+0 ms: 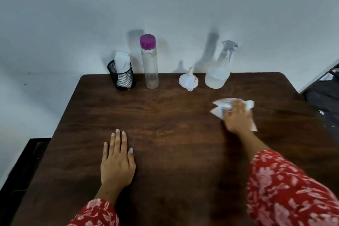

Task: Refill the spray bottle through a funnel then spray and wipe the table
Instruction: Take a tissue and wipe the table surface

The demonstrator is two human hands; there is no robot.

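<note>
Refill looks done, bottle [218, 71] and funnel [188, 80] parked at twelve o'clock; right hand [237, 117] presses tissue [220, 110] wiping at two o'clock, left hand [117, 159] flat on table [174, 143].

Motion blur smears the right hand [237, 116] and the crumpled white paper tissue [233, 103] partly hidden beneath it, near the dark wooden table's [174, 115] right edge.

Your dark brown wooden tabletop [165, 115] carries a white plastic funnel [188, 80] at its far edge, spout up. Just left of the funnel stands a clear bottle with a purple cap [149, 61]; further left, a black mesh cup [122, 76]. Right of the funnel: a translucent spray bottle [219, 68]. A white paper tissue [225, 105] lies nearer you.
</note>
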